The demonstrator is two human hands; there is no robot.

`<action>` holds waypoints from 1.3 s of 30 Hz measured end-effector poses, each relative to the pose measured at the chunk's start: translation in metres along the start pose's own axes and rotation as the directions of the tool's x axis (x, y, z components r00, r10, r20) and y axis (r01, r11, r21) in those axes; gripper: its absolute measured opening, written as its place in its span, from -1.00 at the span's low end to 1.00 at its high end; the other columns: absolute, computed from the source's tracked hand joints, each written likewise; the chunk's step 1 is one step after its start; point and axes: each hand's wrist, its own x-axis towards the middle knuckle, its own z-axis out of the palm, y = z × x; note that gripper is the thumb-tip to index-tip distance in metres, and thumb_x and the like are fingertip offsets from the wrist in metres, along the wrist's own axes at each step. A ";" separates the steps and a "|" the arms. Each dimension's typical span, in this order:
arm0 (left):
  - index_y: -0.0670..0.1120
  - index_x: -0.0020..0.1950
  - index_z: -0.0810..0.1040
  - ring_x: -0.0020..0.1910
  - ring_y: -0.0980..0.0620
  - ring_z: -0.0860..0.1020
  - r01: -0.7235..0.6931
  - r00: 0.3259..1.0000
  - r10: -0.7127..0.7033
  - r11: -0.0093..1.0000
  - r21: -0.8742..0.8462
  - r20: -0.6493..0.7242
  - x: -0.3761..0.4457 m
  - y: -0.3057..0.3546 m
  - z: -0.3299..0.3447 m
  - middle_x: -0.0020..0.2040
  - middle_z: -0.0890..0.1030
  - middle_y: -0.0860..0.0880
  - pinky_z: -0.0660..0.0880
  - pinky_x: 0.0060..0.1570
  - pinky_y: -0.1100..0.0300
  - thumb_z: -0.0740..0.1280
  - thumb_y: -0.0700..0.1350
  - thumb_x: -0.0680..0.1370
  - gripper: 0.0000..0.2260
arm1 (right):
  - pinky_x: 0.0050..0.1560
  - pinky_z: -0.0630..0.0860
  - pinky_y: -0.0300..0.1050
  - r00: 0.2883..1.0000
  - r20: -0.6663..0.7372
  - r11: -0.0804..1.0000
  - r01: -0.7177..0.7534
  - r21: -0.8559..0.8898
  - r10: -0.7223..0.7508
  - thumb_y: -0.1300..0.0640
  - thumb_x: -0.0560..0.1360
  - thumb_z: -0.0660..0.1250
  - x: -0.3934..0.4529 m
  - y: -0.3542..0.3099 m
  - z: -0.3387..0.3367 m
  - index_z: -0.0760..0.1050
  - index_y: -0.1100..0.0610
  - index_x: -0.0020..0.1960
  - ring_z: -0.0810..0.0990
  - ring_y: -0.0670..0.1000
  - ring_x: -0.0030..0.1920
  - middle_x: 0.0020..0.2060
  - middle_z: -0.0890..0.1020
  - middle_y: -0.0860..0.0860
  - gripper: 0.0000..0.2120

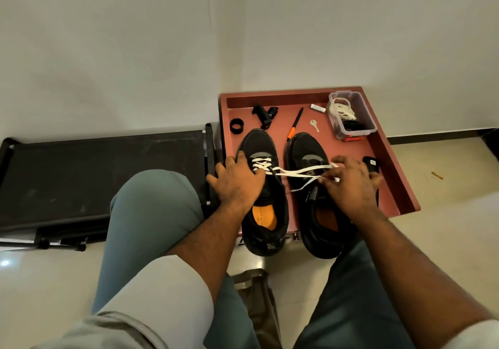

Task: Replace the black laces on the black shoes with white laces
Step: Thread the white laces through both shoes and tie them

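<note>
The left hand is lying flat, fingers spread, pressing on the left shoe in the tray, while the right hand is pinching the free ends of the white lace drawn taut across the right shoe. Lacing of the left shoe is in hand, lower eyelets only being crossed. The next move is judged to call for feeding a tip through the next open eyelet; the right shoe is showing no lace of its own.

White wall, glossy cream floor, black bench
</note>
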 end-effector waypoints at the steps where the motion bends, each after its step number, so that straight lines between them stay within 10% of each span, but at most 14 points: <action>1: 0.02 0.52 0.25 0.36 -0.17 0.33 0.010 1.000 -0.010 1.000 -0.016 0.001 0.000 0.000 -0.001 0.40 0.40 -0.08 0.23 0.30 -0.25 0.16 0.24 0.52 -0.40 | 0.25 0.16 0.08 1.000 -0.006 0.999 0.026 0.048 -0.026 0.02 0.44 0.46 0.000 -0.001 0.001 0.67 -0.04 -0.05 0.34 -0.02 0.32 0.25 0.48 -0.13 -0.91; 6: 0.06 0.51 0.25 0.37 -0.14 0.30 -0.021 1.000 0.021 0.996 -0.092 0.006 0.001 -0.005 -0.005 0.39 0.39 -0.05 0.22 0.31 -0.21 0.23 0.23 0.50 -0.39 | 0.11 0.41 -0.14 0.957 0.127 0.886 0.184 0.425 -0.260 0.14 0.43 0.48 -0.008 -0.001 -0.008 0.65 -0.07 -0.19 0.54 -0.06 0.06 -0.10 0.59 -0.13 -0.89; 13: 0.14 0.32 0.48 0.28 -0.08 0.37 0.046 0.999 -0.039 0.906 -0.420 0.026 0.006 -0.007 -0.012 0.28 0.48 0.02 0.25 0.23 -0.10 0.29 0.08 0.45 -0.58 | 0.08 0.12 -0.07 0.973 0.007 0.972 0.229 0.060 -0.230 -0.05 0.52 0.34 -0.007 -0.004 -0.008 0.64 -0.09 0.06 0.37 0.00 0.16 0.07 0.50 -0.10 -0.84; 23: -0.05 0.16 0.63 0.08 0.02 0.59 0.127 0.991 -0.064 0.747 -0.653 0.120 0.010 -0.014 -0.014 0.11 0.64 -0.01 0.52 0.10 0.20 0.31 -0.23 0.46 -0.70 | 0.21 0.26 0.11 0.864 0.383 0.703 0.493 -0.513 -0.327 0.06 0.57 0.23 0.028 -0.047 0.016 0.55 0.00 0.16 0.32 0.12 0.24 0.20 0.43 0.02 -0.78; 28: -0.09 -0.25 0.63 -0.16 -0.01 0.64 0.150 0.987 -0.074 0.728 -0.669 0.141 0.009 -0.014 -0.017 -0.22 0.66 -0.04 0.61 -0.01 0.00 0.41 -0.18 0.47 -0.90 | 0.14 0.34 0.05 0.948 0.096 0.952 0.306 -0.022 -0.302 0.19 0.57 0.21 0.040 -0.041 -0.005 0.47 0.02 0.01 0.54 0.09 0.03 -0.11 0.53 -0.03 -0.89; 32: -0.16 -0.26 0.58 -0.26 -0.02 0.63 0.151 0.982 -0.040 0.759 -0.633 0.187 0.003 -0.013 -0.018 -0.31 0.63 -0.07 0.62 -0.13 0.07 0.56 0.00 0.36 -0.73 | 0.01 0.56 -0.09 0.985 -0.014 0.786 0.146 0.600 -0.173 0.37 0.55 0.21 0.044 -0.053 -0.012 0.56 0.02 0.06 0.59 -0.06 -0.07 -0.08 0.60 -0.06 -0.71; 39: -0.17 -0.24 0.69 -0.37 -0.03 0.59 0.205 0.964 -0.057 0.778 -0.593 0.259 0.005 -0.017 -0.029 -0.32 0.66 -0.13 0.63 -0.22 0.04 0.52 -0.22 0.39 -0.95 | -0.15 0.48 -0.31 0.961 0.139 0.732 0.083 0.676 -0.238 0.24 0.46 0.42 0.017 -0.086 0.025 0.64 0.12 -0.13 0.60 -0.12 -0.17 -0.21 0.65 -0.04 -0.95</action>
